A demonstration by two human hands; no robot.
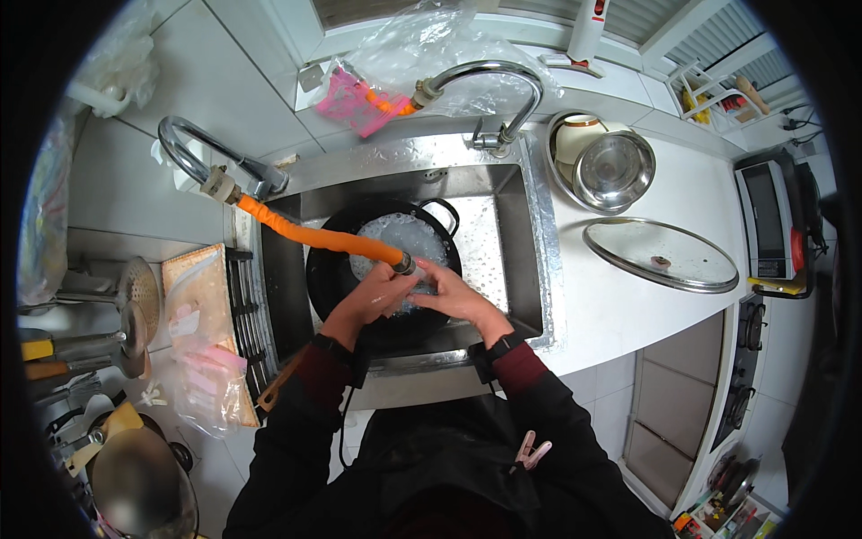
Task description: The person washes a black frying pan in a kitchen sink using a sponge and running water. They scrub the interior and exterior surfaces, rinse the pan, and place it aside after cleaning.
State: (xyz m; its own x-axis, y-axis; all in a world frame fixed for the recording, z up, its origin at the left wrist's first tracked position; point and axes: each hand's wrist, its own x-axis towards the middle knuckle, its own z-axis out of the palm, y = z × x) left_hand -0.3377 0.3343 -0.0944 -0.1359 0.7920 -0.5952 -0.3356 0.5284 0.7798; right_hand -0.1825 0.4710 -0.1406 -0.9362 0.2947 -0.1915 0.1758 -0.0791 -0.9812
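Note:
My left hand (377, 293) and my right hand (452, 291) are close together over a black pan (323, 269) that stands in the steel sink (518, 256). Foamy, cloudy water (404, 232) lies in the pan. An orange flexible hose (316, 237) runs from the left faucet (202, 151), and its metal end (405, 263) is just above my fingers. The fingers of both hands are bent and wet. Whether they hold something small between them cannot be told. A loop handle (444, 214) of the pan points to the upper right.
On the right counter (606, 323) are a glass lid (663, 256) and a steel bowl (614, 172) stacked with a cream pot. A second faucet (525, 74) arches behind the sink. Ladles (135, 330) hang at the left, near a black rack (250, 323). A microwave (764, 219) stands far right.

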